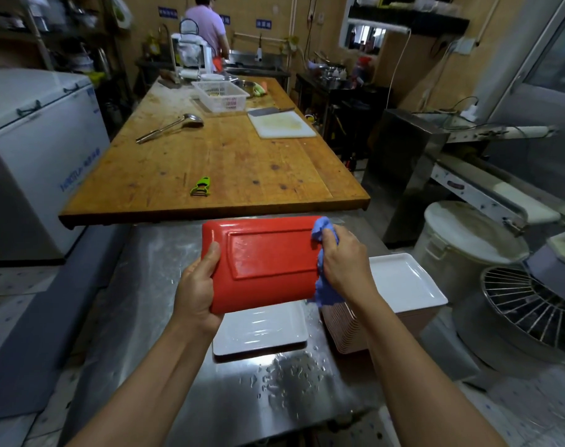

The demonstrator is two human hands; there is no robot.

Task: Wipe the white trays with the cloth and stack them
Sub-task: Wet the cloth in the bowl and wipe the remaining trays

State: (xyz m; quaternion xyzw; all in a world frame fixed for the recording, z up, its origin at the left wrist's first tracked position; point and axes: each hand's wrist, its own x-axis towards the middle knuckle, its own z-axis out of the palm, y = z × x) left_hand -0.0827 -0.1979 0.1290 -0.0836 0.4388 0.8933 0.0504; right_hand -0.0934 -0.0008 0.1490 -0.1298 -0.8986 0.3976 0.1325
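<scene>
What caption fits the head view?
Left hand holds red-backed tray while right hand wipes it with blue cloth.

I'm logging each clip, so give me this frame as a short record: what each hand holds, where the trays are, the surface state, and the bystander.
left hand: left hand grips the short edge of the tray, red underside facing the camera
right hand: right hand holds the blue cloth against the tray's other end
trays below: white tray on the steel counter; another white tray on a pink bin
surface: water droplets near the front
background: person at the far sink
</scene>
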